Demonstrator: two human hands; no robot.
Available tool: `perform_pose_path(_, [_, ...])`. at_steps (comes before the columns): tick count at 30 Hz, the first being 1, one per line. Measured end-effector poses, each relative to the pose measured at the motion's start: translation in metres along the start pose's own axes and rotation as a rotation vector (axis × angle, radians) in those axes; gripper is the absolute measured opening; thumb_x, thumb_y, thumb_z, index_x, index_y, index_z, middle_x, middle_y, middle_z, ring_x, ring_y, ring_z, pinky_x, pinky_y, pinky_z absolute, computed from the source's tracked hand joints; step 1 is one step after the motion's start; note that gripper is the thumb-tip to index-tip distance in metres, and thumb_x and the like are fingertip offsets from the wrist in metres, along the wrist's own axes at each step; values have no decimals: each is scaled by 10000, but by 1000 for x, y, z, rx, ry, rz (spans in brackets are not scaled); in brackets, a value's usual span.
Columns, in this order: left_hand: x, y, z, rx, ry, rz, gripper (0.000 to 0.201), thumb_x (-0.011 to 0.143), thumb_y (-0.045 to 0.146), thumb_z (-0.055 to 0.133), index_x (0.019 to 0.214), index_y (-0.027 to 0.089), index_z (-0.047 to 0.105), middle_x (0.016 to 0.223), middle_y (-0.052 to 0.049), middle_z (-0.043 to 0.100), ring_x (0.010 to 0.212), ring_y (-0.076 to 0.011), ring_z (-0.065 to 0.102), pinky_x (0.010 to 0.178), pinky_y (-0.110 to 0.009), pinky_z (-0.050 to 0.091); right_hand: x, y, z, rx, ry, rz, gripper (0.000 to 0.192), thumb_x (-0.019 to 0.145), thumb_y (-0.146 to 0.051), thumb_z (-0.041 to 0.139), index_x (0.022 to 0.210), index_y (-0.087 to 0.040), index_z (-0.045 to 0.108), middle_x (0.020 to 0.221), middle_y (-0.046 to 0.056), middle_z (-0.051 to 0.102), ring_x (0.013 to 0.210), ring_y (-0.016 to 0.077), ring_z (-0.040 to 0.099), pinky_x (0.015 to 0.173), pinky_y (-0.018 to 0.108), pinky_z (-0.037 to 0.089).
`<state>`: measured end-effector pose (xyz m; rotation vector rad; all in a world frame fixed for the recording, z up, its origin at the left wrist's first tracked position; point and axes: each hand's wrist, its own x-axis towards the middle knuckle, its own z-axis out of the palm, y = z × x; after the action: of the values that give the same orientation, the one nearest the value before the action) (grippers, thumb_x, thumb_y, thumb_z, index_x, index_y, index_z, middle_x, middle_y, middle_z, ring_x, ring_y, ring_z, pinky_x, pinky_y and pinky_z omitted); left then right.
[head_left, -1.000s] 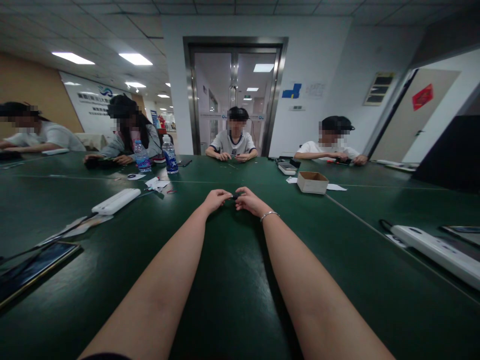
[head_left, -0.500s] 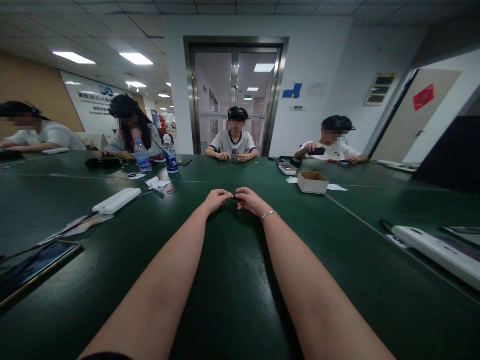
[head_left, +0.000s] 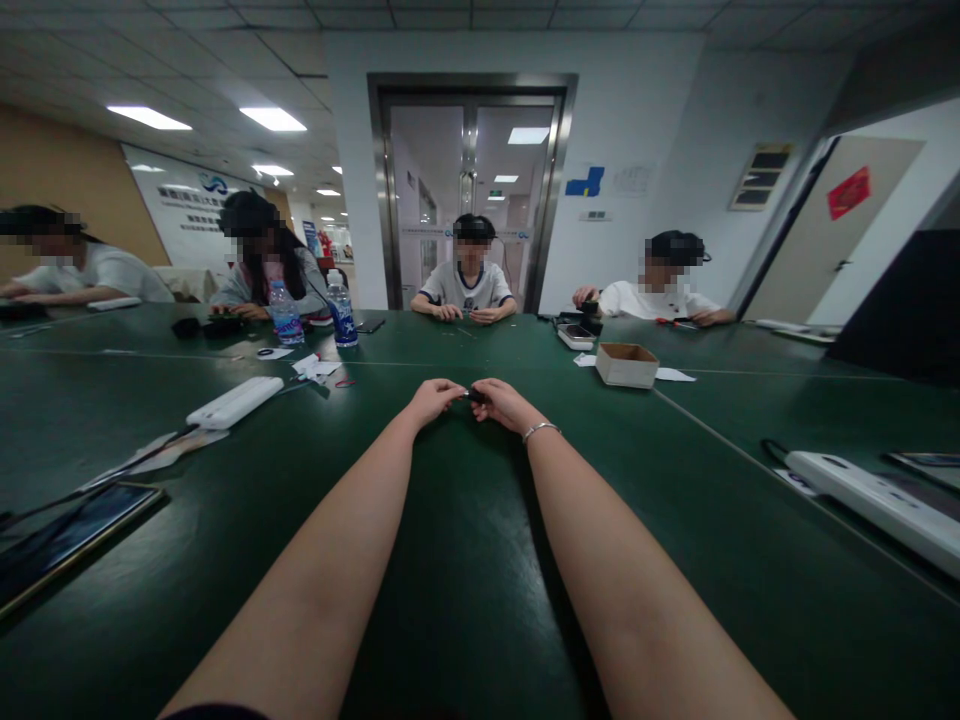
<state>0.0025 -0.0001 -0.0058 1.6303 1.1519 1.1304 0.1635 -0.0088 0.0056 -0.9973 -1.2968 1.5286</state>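
Both my forearms stretch out over a dark green table [head_left: 465, 560]. My left hand [head_left: 433, 399] and my right hand [head_left: 501, 401] meet at the fingertips near the table's middle. Between them they pinch a small dark object [head_left: 472, 396], too small to make out. A thin silver bracelet [head_left: 540, 430] circles my right wrist. Both hands rest low, on or just above the tabletop.
A white power strip [head_left: 234, 401] lies left of my hands, another [head_left: 870, 497] at the right. A tablet [head_left: 67, 535] sits near left. An open cardboard box [head_left: 625, 364] and two water bottles [head_left: 339, 310] stand farther off. Several people sit around the table's far side.
My hands stay together, the fingers shifting slightly on the small dark object. The person at the far right lowered a raised hand to the table.
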Motion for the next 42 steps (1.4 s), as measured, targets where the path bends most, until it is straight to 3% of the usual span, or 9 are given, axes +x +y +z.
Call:
perform_pose_path(4, [0,0,0,13,1,-1,256,640,351,625,757,124,644,624,-8,558,518,-77,433,485,-206,341,0,0,0,11,3,-24,217,778,-39,534,933,-162,445,615,-4,541,465,108,563,430,207,504])
perform_pose_path(8, [0,1,0,13,2,-3,253,643,352,618,747,122,641,608,-3,547,513,-77,430,490,-208,343,0,0,-1,-34,-20,-11,81,844,-133,480,914,-148,442,575,2,529,400,105,529,350,190,459])
perform_pose_path(16, [0,1,0,5,-3,0,286,634,366,615,765,113,638,599,5,532,502,-73,416,488,-212,335,3,1,-1,-29,-3,17,118,849,-172,502,933,-158,419,602,-6,533,380,100,526,332,194,456])
perform_pose_path(21, [0,1,0,3,-7,-12,278,627,354,622,770,116,639,593,8,526,514,-76,422,488,-211,337,3,0,-2,13,20,28,229,800,-31,503,968,-160,417,634,-5,547,442,109,566,412,222,513])
perform_pose_path(25, [0,1,0,8,-4,-10,260,638,347,610,755,116,632,574,14,518,500,-73,417,488,-213,337,1,-1,-1,11,5,31,51,862,-106,458,896,-137,436,589,13,538,411,114,551,372,209,486])
perform_pose_path(30, [1,0,0,9,-8,-2,280,624,366,625,754,118,636,594,8,535,513,-76,425,492,-213,337,0,-3,0,34,17,24,211,802,15,468,932,-148,434,590,-5,543,441,107,561,429,216,513])
perform_pose_path(35, [0,2,0,2,-5,-9,269,622,360,627,740,118,636,566,15,522,495,-74,414,490,-216,332,1,-2,0,-27,-18,22,34,857,-99,458,874,-128,459,544,11,531,397,113,531,346,192,462])
perform_pose_path(39, [0,2,-1,11,-5,-11,271,623,355,624,754,119,642,568,16,520,501,-76,418,488,-215,329,2,-1,0,15,2,14,234,767,21,517,922,-143,455,590,-2,557,459,107,567,441,202,510])
perform_pose_path(42, [0,2,-1,8,-2,-6,263,627,356,618,742,120,641,583,11,530,506,-76,423,495,-217,334,2,0,1,2,-23,-1,107,817,-64,520,882,-131,468,570,9,556,452,109,566,417,184,490])
